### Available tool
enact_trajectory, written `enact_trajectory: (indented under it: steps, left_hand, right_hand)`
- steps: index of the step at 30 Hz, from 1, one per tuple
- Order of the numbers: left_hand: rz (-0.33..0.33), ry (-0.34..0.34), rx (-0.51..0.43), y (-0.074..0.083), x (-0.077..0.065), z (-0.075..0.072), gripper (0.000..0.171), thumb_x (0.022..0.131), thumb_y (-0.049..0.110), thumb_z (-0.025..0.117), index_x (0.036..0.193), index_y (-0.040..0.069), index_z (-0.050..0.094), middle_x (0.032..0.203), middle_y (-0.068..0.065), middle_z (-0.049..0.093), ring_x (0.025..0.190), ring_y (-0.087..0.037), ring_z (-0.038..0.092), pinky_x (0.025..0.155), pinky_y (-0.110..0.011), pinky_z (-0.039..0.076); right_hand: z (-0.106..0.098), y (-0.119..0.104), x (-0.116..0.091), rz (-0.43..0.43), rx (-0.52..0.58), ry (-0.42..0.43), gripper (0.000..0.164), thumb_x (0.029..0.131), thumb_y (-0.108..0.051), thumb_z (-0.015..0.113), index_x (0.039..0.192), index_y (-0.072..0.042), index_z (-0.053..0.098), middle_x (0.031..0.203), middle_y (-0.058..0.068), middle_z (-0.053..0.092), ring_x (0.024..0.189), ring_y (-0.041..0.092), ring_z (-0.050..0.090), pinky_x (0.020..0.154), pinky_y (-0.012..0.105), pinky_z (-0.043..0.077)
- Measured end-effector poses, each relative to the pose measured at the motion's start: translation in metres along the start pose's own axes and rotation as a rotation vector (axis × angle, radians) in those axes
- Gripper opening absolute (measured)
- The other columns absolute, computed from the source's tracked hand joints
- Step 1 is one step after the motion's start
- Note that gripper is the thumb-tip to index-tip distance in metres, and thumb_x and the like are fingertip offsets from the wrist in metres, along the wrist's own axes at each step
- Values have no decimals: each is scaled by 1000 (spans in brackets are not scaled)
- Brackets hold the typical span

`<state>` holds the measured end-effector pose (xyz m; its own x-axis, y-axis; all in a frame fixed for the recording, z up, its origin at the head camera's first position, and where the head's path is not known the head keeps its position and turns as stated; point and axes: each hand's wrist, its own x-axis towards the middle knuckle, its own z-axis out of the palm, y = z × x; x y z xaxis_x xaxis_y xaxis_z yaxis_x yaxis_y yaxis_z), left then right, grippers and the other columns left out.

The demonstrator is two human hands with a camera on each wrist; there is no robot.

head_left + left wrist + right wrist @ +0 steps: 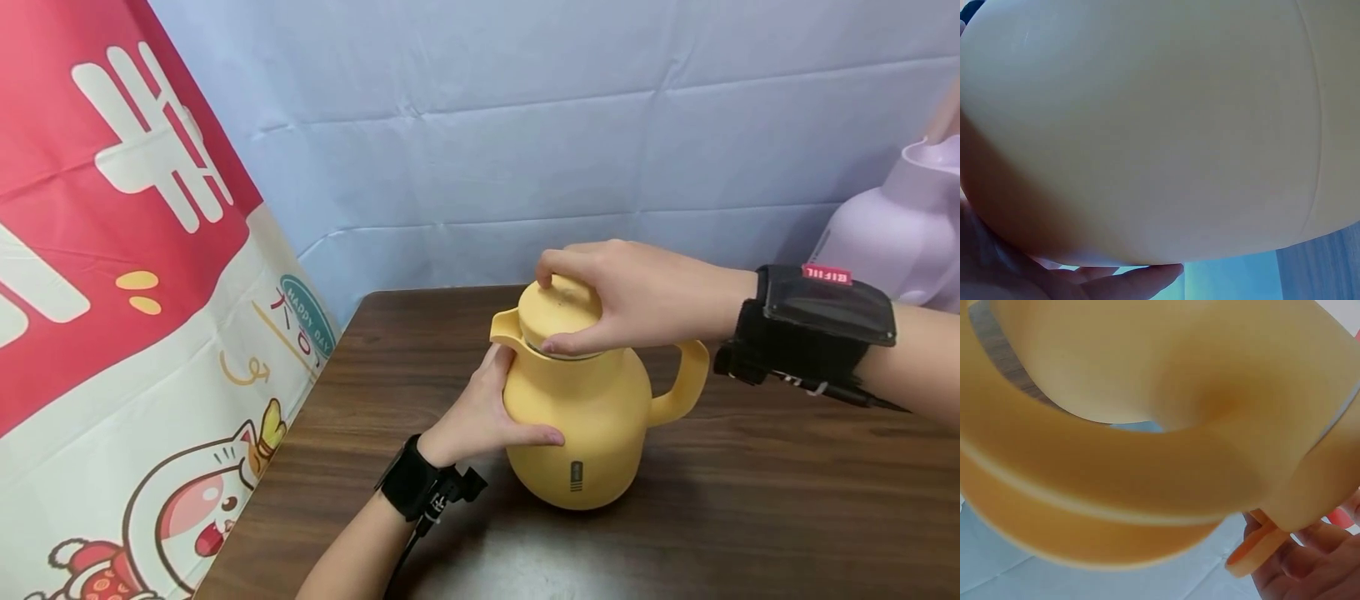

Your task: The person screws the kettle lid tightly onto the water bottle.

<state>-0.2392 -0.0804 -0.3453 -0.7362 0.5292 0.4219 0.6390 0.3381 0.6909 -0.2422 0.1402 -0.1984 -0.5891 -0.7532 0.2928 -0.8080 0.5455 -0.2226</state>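
A yellow thermos jug [577,400] stands upright on the table, its spout [506,326] to the left and its handle [692,379] to the right. My left hand [483,417] holds the jug's left side, thumb across the front; in the left wrist view the jug's body [1160,137] fills most of the frame above the fingers [1141,282]. From above, my right hand [637,292] grips the round yellow lid [551,317], which sits at the jug's mouth. The handle [1104,462] crosses the right wrist view, with fingers [1322,540] beside a small yellow loop [1254,553].
The brown wooden table [787,500] extends to the right and front. A lilac jug [892,225] stands at the far right. Behind hangs a light blue cloth [487,150]; a printed red and white cloth [150,333] borders the left side.
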Motion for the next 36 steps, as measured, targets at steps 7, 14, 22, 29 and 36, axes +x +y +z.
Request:
enact_trajectory:
  steps: [7,14,22,29,36]
  left_hand:
    - [-4,-8,-3,1,-3,-1,115,59,29,92,146,36,17,142,13,28,124,-6,39,98,-30,39]
    - [-13,-13,3,0,-4,-3,117,57,29,93,146,37,17,142,12,28,126,-7,36,99,-32,38]
    - [-28,-12,-8,1,-7,-3,117,57,28,94,146,37,18,141,12,29,125,-7,36,100,-32,37]
    - [-36,-16,-12,2,-7,-2,115,58,29,93,145,37,18,142,12,29,125,-6,37,99,-31,38]
    - [-36,-21,-21,1,-7,-4,115,60,27,92,146,36,17,143,13,28,124,-6,39,99,-31,39]
  right_hand:
    - [6,-1,2,0,-16,-28,43,77,-56,71,102,-26,53,89,-9,52,76,10,48,62,28,42]
    - [-2,2,2,-39,24,-123,47,81,-58,67,111,-25,52,104,-9,53,91,8,49,76,29,45]
    - [-21,-1,7,-50,78,-327,39,81,-28,71,113,-20,49,88,-4,53,74,9,49,66,28,45]
    - [-21,-11,10,15,-21,-281,38,81,-44,72,100,-18,53,82,-1,49,71,12,45,62,29,41]
    - [-20,-17,15,96,-70,-321,49,81,-59,65,101,-17,50,89,-1,49,68,13,47,63,29,42]
